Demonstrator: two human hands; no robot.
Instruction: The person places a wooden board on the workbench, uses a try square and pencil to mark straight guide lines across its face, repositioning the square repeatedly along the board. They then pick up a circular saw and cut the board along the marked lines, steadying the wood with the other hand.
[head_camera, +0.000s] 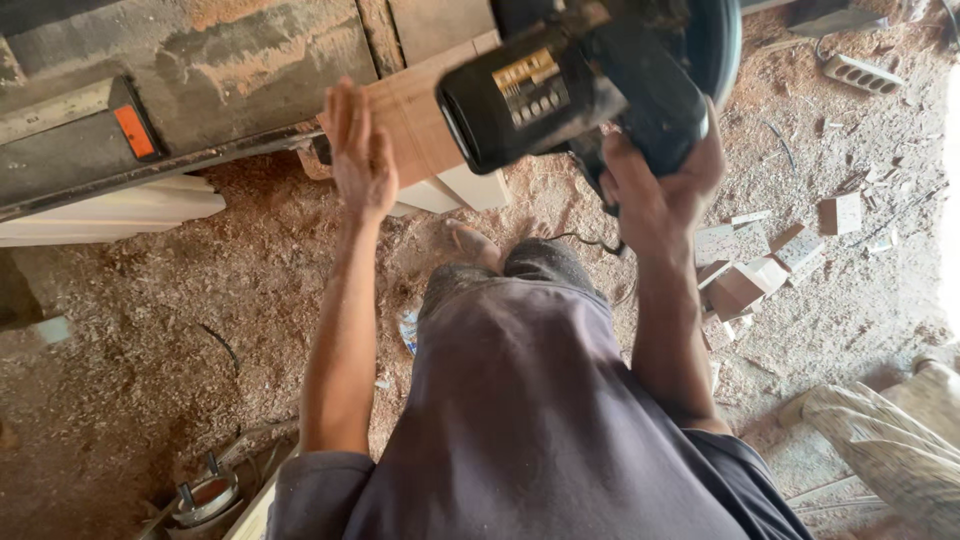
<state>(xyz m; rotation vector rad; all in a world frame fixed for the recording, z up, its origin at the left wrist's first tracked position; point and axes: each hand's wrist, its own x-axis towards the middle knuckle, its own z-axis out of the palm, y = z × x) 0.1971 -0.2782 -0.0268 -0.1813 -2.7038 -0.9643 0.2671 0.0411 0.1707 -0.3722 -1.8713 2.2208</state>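
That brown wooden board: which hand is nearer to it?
Left. The left hand lies flat on the board; the right hand holds the black power saw beside it.
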